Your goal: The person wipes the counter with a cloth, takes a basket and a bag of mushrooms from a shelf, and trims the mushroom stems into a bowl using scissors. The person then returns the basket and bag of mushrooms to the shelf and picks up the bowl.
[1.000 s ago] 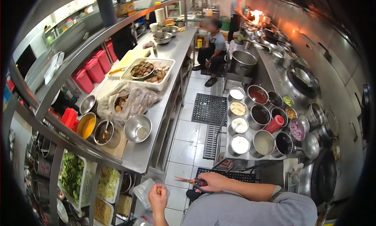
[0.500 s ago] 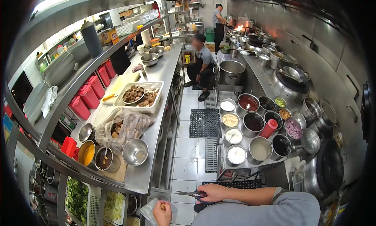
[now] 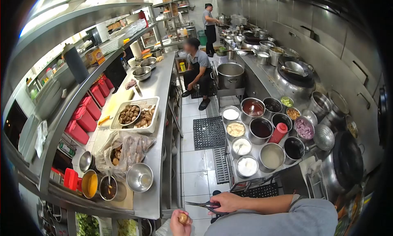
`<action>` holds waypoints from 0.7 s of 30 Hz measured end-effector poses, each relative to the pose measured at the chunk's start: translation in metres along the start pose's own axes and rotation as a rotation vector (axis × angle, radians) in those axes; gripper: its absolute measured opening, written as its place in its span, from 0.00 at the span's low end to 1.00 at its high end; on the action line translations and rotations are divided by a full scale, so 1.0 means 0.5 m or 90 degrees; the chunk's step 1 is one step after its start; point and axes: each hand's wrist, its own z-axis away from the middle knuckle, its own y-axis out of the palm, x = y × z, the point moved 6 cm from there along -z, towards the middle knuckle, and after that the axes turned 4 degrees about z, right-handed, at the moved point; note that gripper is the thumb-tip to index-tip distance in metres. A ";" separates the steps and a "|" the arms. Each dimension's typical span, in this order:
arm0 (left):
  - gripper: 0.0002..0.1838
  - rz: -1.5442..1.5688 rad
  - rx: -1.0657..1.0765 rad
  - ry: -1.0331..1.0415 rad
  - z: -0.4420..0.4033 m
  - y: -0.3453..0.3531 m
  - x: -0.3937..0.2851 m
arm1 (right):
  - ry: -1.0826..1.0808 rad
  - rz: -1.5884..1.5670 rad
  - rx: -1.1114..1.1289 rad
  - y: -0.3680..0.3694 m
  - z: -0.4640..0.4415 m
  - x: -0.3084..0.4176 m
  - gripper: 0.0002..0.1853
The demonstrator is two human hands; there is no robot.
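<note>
In my left hand [image 3: 179,225], low in the head view, a brown mushroom [image 3: 183,218] is gripped with its rounded side showing. My right hand [image 3: 226,203] is closed round the handles of dark scissors [image 3: 199,203]. Their blades point left, above the mushroom and apart from it. More mushrooms fill a metal bowl [image 3: 129,114] that sits in a white plastic basket [image 3: 154,113]. A crumpled clear plastic bag [image 3: 137,148] with mushrooms inside lies on the counter, and an empty steel bowl [image 3: 139,177] stands by the counter's edge.
Pots of sauces and seasonings crowd the right-hand station, with a red squeeze bottle [image 3: 279,133] among them. One co-worker [image 3: 197,70] sits in the aisle; another [image 3: 209,25] stands at the stove. A black rubber mat [image 3: 208,132] covers part of the tiled floor.
My left hand has shifted right with the mushroom, which shows more fully now. The scissors stay in my right hand. The flame at the far stove has gone from sight.
</note>
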 end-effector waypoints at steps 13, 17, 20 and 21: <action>0.24 0.251 0.045 0.031 -0.171 0.160 -0.192 | -0.175 0.054 -0.134 -0.309 -0.186 0.054 0.25; 0.27 0.273 0.030 0.103 -0.203 0.170 -0.247 | -0.217 0.112 -0.104 -0.314 -0.280 0.092 0.25; 0.28 0.245 -0.051 0.131 -0.213 0.146 -0.264 | -0.161 0.083 -0.064 -0.284 -0.314 0.090 0.26; 0.27 0.255 -0.062 0.123 -0.220 0.134 -0.265 | -0.131 0.064 -0.039 -0.273 -0.321 0.090 0.26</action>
